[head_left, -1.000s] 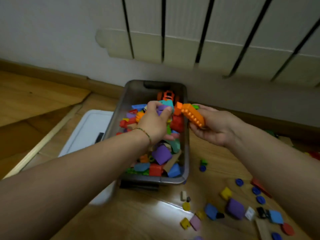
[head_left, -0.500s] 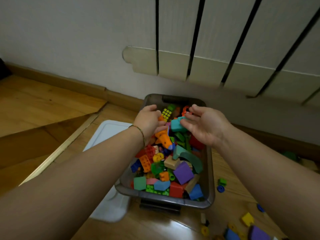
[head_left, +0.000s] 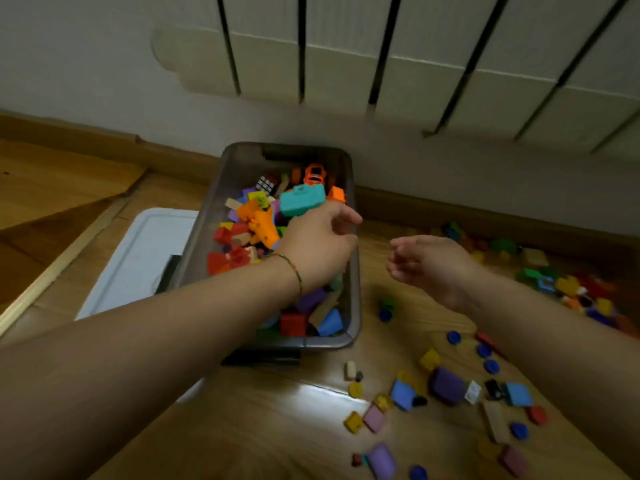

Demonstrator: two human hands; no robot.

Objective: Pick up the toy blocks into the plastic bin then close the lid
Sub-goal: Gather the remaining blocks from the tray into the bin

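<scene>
A grey translucent plastic bin (head_left: 354,258) stands on the wooden floor by the wall, filled with colourful toy blocks, a teal block (head_left: 302,199) on top. My left hand (head_left: 318,244) hovers over the bin's right side, fingers loose, holding nothing. My right hand (head_left: 427,263) is to the right of the bin above the floor, open and empty. The white lid (head_left: 138,258) lies flat on the floor left of the bin. Several loose blocks lie on the floor at lower right, among them a purple block (head_left: 446,385) and a blue block (head_left: 402,394).
A second heap of blocks (head_left: 568,289) lies at the far right near the skirting board. A radiator (head_left: 381,57) hangs on the wall behind the bin. A raised wooden step (head_left: 52,202) runs along the left.
Both hands let go of their blocks into the bin. My right hand has moved out of the bin to the right; my left hand has shifted to the bin's right edge.
</scene>
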